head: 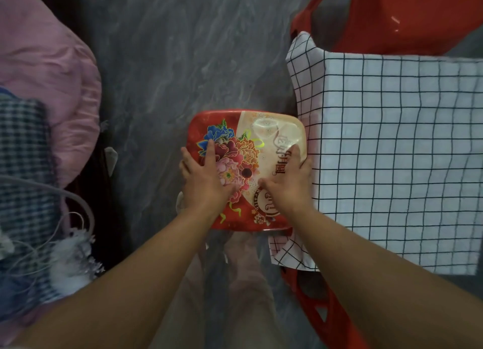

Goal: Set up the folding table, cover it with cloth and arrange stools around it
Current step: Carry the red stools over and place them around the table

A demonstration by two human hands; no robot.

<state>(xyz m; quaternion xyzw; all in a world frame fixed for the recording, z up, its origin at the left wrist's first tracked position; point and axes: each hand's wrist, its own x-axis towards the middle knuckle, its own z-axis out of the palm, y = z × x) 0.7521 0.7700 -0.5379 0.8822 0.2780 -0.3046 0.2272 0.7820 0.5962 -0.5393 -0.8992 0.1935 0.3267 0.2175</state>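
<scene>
A red stool (251,129) with a flower print on its square seat stands on the grey floor, right against the left side of the table. A white cloth with a black grid (397,152) covers the table and hangs over its edges. My left hand (206,181) lies flat on the seat's left part with fingers spread. Resting on the seat's right part, close to the cloth, is my right hand (290,184). Both hands press on the seat from above; neither is closed around anything.
A second red stool (392,16) stands behind the table at the top right. A third red stool (321,309) shows below the cloth's near corner. Pink bedding (52,74), a checked fabric (23,165) and white cables (65,204) lie to the left. My feet are under the stool.
</scene>
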